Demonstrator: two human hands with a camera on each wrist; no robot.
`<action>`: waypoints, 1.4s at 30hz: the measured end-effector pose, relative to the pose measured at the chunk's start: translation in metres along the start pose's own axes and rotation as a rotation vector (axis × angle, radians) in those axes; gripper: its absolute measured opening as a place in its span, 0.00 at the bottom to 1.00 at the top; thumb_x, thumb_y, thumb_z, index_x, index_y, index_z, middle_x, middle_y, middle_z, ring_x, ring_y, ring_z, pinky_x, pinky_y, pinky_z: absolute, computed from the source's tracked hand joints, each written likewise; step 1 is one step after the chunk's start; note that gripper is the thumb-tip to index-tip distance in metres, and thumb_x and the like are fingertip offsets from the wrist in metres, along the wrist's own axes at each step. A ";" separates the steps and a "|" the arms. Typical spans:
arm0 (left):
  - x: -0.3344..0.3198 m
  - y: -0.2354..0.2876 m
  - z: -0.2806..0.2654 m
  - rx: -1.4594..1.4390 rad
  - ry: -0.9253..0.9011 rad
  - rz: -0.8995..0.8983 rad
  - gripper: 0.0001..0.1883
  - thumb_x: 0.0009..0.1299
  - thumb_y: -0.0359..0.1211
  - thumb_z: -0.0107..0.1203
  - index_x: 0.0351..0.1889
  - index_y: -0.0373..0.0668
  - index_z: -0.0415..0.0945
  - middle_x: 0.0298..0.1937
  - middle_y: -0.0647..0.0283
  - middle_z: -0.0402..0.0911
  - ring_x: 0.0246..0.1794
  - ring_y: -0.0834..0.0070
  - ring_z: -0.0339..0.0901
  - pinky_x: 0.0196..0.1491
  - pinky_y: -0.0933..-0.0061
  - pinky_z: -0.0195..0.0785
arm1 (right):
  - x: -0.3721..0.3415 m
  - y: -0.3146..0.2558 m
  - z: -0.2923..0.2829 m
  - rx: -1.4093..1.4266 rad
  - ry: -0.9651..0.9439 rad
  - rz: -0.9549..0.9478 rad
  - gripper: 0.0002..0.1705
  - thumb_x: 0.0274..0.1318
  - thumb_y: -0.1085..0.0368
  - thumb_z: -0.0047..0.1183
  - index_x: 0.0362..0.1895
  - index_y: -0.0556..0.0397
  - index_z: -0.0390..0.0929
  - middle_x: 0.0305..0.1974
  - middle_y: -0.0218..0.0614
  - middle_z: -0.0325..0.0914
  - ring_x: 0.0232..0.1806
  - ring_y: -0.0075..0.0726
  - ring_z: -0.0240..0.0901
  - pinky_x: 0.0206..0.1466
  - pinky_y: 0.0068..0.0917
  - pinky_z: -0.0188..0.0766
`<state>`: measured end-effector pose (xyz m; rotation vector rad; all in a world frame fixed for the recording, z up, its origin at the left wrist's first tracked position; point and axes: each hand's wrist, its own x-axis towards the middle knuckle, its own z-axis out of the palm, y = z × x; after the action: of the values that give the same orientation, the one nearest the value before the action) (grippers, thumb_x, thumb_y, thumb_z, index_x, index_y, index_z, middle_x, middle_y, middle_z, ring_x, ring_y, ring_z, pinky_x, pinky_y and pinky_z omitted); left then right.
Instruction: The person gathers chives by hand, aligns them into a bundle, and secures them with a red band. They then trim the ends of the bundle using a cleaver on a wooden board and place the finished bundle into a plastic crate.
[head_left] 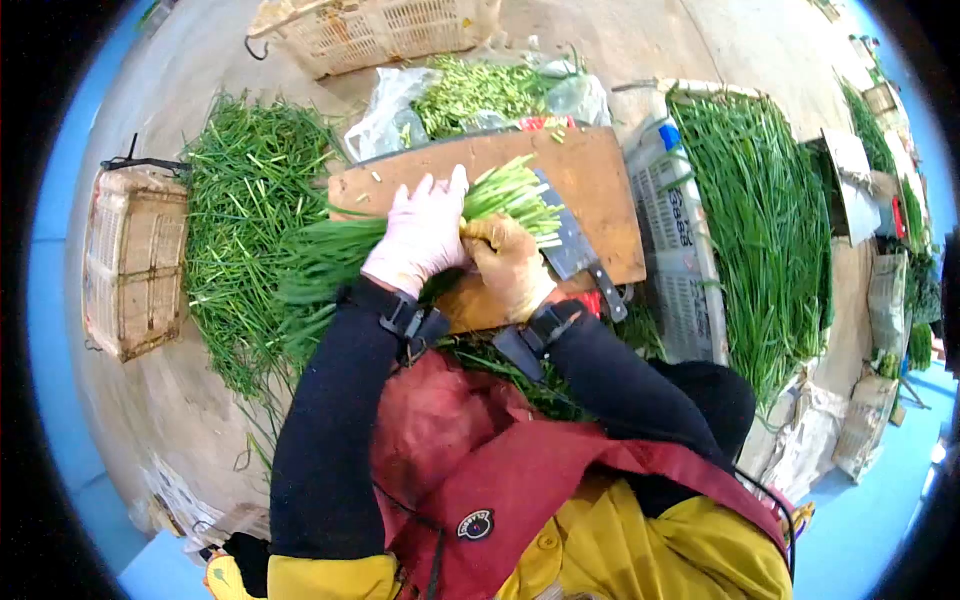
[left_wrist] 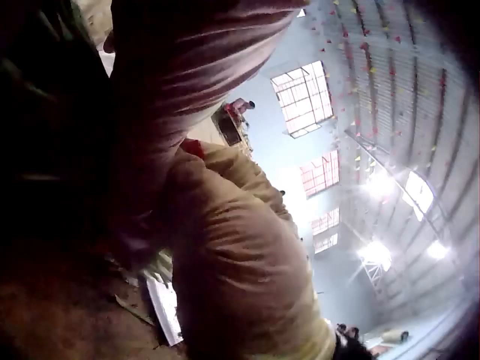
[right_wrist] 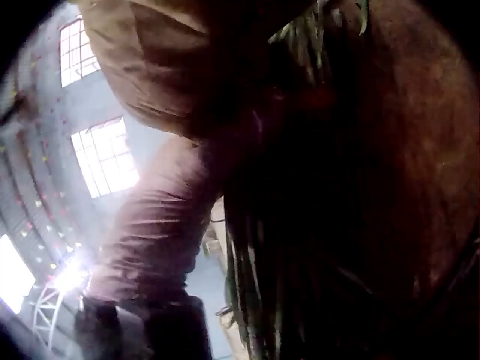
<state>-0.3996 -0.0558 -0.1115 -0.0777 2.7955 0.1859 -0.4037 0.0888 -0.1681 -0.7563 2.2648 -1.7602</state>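
A bundle of long green stalks point(head_left: 513, 198) lies across a brown board point(head_left: 600, 190), pale cut ends to the right, leaves trailing left. My gloved left hand point(head_left: 422, 228) grips the bundle at its middle. Just right of it, my gloved right hand point(head_left: 505, 262) has its fingers curled at the bundle's near side, touching the left hand. A cleaver point(head_left: 572, 245) rests on the board under the stalk ends, its black handle toward the lower right. In the left wrist view the right glove point(left_wrist: 240, 255) is close; in the right wrist view the left glove point(right_wrist: 157, 217) shows beside dark stalks.
Loose green leaves point(head_left: 250, 200) are heaped at the left, beside a crate point(head_left: 135, 265). Behind the board is a plastic bag point(head_left: 385, 105) with cut pieces point(head_left: 470, 95). A white crate point(head_left: 685, 270) full of long green leaves point(head_left: 750, 220) stands at the right.
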 end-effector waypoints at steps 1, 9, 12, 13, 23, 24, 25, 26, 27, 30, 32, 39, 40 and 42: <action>0.002 0.001 -0.002 0.008 0.024 0.016 0.63 0.44 0.52 0.72 0.74 0.39 0.47 0.66 0.52 0.69 0.70 0.55 0.62 0.69 0.46 0.53 | 0.000 0.002 0.000 0.096 0.034 0.008 0.08 0.53 0.68 0.56 0.39 0.52 0.83 0.35 0.45 0.79 0.41 0.51 0.76 0.46 0.38 0.72; 0.015 0.003 0.017 -0.138 -0.156 -0.093 0.39 0.56 0.49 0.64 0.62 0.41 0.63 0.56 0.49 0.78 0.58 0.54 0.75 0.61 0.49 0.64 | -0.016 -0.001 -0.010 0.009 -0.055 0.039 0.12 0.53 0.74 0.57 0.44 0.55 0.82 0.35 0.40 0.80 0.41 0.41 0.77 0.47 0.31 0.71; 0.017 -0.007 0.027 -0.195 -0.073 -0.040 0.39 0.49 0.55 0.70 0.52 0.41 0.69 0.50 0.50 0.81 0.52 0.53 0.78 0.55 0.54 0.69 | -0.028 0.000 -0.049 -0.125 -0.097 -0.082 0.19 0.55 0.71 0.55 0.53 0.54 0.79 0.40 0.43 0.81 0.46 0.44 0.77 0.52 0.33 0.70; 0.017 -0.007 0.026 -0.238 -0.095 -0.016 0.41 0.46 0.57 0.72 0.51 0.41 0.71 0.48 0.50 0.82 0.51 0.53 0.79 0.54 0.56 0.71 | -0.035 0.006 -0.066 -0.125 -0.057 -0.088 0.19 0.56 0.68 0.55 0.53 0.53 0.79 0.42 0.46 0.80 0.48 0.49 0.76 0.54 0.36 0.70; 0.026 -0.007 0.012 -0.258 -0.025 -0.030 0.38 0.46 0.53 0.74 0.51 0.43 0.74 0.46 0.51 0.82 0.49 0.52 0.79 0.52 0.61 0.71 | -0.066 0.043 -0.152 -0.877 -0.288 0.366 0.48 0.46 0.61 0.60 0.72 0.52 0.55 0.49 0.56 0.76 0.49 0.58 0.75 0.54 0.42 0.73; 0.029 -0.008 0.013 -0.294 -0.035 -0.013 0.40 0.44 0.56 0.74 0.49 0.42 0.73 0.46 0.51 0.82 0.50 0.52 0.79 0.52 0.60 0.71 | -0.063 0.042 -0.157 -0.673 -0.293 0.406 0.41 0.45 0.62 0.59 0.67 0.54 0.63 0.47 0.56 0.77 0.48 0.58 0.76 0.53 0.40 0.73; 0.030 -0.008 0.015 -0.333 -0.047 0.001 0.42 0.42 0.59 0.74 0.47 0.41 0.72 0.47 0.51 0.82 0.51 0.52 0.78 0.52 0.58 0.71 | -0.059 0.043 -0.161 -0.468 -0.300 0.441 0.35 0.45 0.63 0.58 0.61 0.57 0.71 0.44 0.57 0.79 0.47 0.57 0.76 0.52 0.38 0.73; 0.027 -0.001 0.011 -0.251 -0.045 -0.024 0.44 0.41 0.60 0.74 0.49 0.41 0.72 0.49 0.52 0.82 0.52 0.53 0.78 0.54 0.57 0.70 | -0.050 0.043 -0.165 -0.395 -0.302 0.577 0.23 0.44 0.63 0.57 0.47 0.60 0.80 0.40 0.55 0.81 0.45 0.53 0.79 0.51 0.35 0.72; 0.028 0.004 0.004 -0.214 -0.125 -0.078 0.49 0.40 0.62 0.73 0.54 0.41 0.69 0.50 0.52 0.81 0.54 0.54 0.78 0.56 0.56 0.69 | -0.049 0.041 -0.173 -0.284 -0.262 0.599 0.20 0.45 0.60 0.59 0.42 0.59 0.81 0.37 0.51 0.82 0.44 0.51 0.79 0.50 0.34 0.72; 0.021 0.012 -0.003 -0.115 -0.062 -0.124 0.56 0.39 0.64 0.73 0.61 0.39 0.65 0.51 0.52 0.81 0.54 0.55 0.77 0.56 0.56 0.69 | -0.055 0.039 -0.174 -0.382 -0.147 0.548 0.21 0.47 0.65 0.58 0.48 0.55 0.80 0.40 0.50 0.82 0.44 0.50 0.79 0.51 0.33 0.71; 0.022 0.012 -0.005 -0.078 -0.067 -0.128 0.64 0.38 0.64 0.73 0.68 0.36 0.57 0.52 0.51 0.80 0.55 0.56 0.77 0.56 0.55 0.69 | -0.059 0.058 -0.160 -0.044 0.266 0.292 0.23 0.50 0.71 0.56 0.54 0.51 0.78 0.45 0.51 0.81 0.47 0.49 0.78 0.54 0.32 0.71; 0.011 0.011 -0.011 -0.126 -0.057 -0.146 0.70 0.36 0.65 0.73 0.72 0.36 0.50 0.53 0.52 0.79 0.56 0.55 0.76 0.57 0.54 0.66 | -0.041 0.036 -0.147 -0.321 0.173 0.133 0.27 0.53 0.75 0.53 0.60 0.56 0.73 0.51 0.47 0.80 0.54 0.44 0.77 0.59 0.33 0.69; 0.011 0.011 -0.010 -0.128 -0.067 -0.150 0.70 0.36 0.64 0.74 0.72 0.36 0.50 0.53 0.52 0.79 0.57 0.56 0.76 0.58 0.54 0.65 | -0.038 0.038 -0.149 -0.183 0.204 0.252 0.28 0.53 0.75 0.52 0.61 0.54 0.73 0.50 0.47 0.80 0.53 0.45 0.77 0.58 0.33 0.70; 0.011 0.014 -0.011 -0.130 -0.085 -0.158 0.71 0.36 0.62 0.75 0.73 0.36 0.48 0.55 0.53 0.78 0.58 0.57 0.75 0.59 0.53 0.64 | -0.038 0.041 -0.150 -0.226 0.176 0.240 0.28 0.53 0.75 0.53 0.61 0.54 0.73 0.49 0.47 0.80 0.52 0.45 0.77 0.57 0.33 0.70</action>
<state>-0.4148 -0.0437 -0.1036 -0.3132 2.6758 0.3244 -0.4477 0.2425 -0.1701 -0.3542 2.5761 -1.5330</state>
